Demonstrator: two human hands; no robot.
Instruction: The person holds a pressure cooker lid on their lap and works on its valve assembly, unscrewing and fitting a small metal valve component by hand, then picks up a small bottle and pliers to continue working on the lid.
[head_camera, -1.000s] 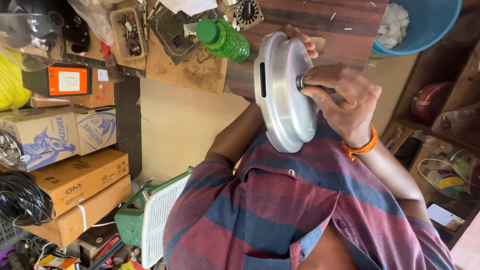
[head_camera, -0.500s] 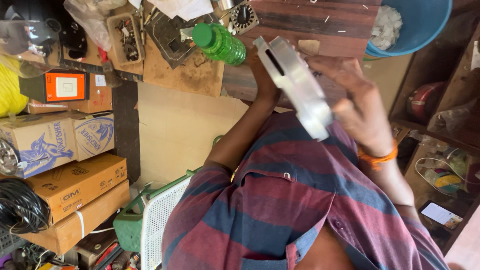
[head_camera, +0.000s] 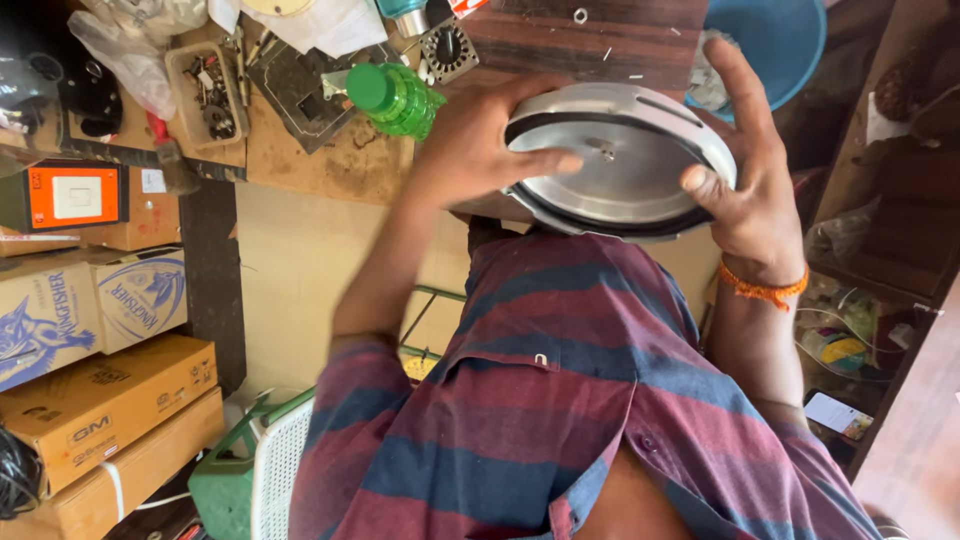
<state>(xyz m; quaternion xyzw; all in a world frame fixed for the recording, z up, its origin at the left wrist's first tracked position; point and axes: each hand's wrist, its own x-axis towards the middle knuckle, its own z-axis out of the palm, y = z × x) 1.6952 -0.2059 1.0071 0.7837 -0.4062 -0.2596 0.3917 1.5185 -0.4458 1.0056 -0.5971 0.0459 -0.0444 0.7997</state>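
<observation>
- A round metal lid (head_camera: 622, 160) is held between both hands above the lap, its concave underside turned up toward the camera.
- The left hand (head_camera: 480, 140) is clamped on the lid's left rim, with the thumb laid across the inner face toward the small stud at the centre.
- The right hand (head_camera: 745, 170) is closed on the right rim, its thumb pressed on the inner edge and its fingers spread up behind the lid.
- An orange thread band (head_camera: 762, 290) is worn on the right wrist.
- A dark seal ring is seen running round the inside of the lid's rim.
- A striped maroon and blue shirt (head_camera: 560, 400) fills the near part of the view, just below the lid.
- A green plastic bottle (head_camera: 395, 100) lies on the wooden workbench (head_camera: 300, 160), just left of the left hand.
- A tray of small screws and parts (head_camera: 205, 95) is set further left on the bench.
- A blue plastic tub (head_camera: 780, 40) is seen at the far right, beyond the right hand's fingers.
- An orange and black box (head_camera: 65, 195) with a white switch is placed at the left edge.
- Brown cardboard cartons (head_camera: 100, 400) are stacked at the near left, beside a white plastic basket (head_camera: 275, 480).
</observation>
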